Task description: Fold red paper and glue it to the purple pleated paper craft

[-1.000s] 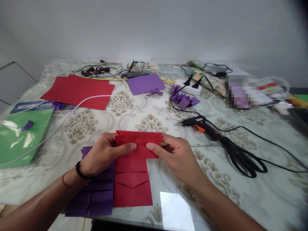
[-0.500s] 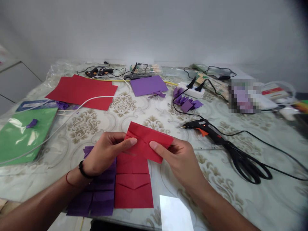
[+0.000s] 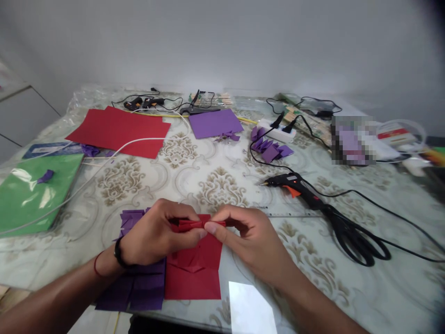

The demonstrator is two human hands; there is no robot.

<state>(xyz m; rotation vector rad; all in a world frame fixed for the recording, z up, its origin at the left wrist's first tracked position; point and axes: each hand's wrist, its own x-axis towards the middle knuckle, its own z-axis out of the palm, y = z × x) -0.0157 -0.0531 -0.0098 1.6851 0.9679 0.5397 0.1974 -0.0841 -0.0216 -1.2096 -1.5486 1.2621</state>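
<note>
Both hands pinch one folded red paper piece (image 3: pixel 194 225) just above the table near its front edge. My left hand (image 3: pixel 158 236) grips its left part with fingers curled. My right hand (image 3: pixel 243 236) pinches its right end between thumb and forefinger. Under the hands lies a stack of folded red pieces (image 3: pixel 196 276). To its left sits a stack of folded purple pieces (image 3: pixel 139 290), partly covered by my left wrist.
A black glue gun (image 3: pixel 295 183) with its cable and black scissors (image 3: pixel 358 239) lie to the right. Red sheets (image 3: pixel 118 130), a purple sheet (image 3: pixel 215 123), folded purple bits (image 3: pixel 269 148), a power strip (image 3: pixel 278 131) and a green packet (image 3: pixel 29 195) are spread further back and left.
The red piece was held up flat and tilted; now both hands have lowered it toward the stack and squeezed it into a narrow folded strip between the fingers.
</note>
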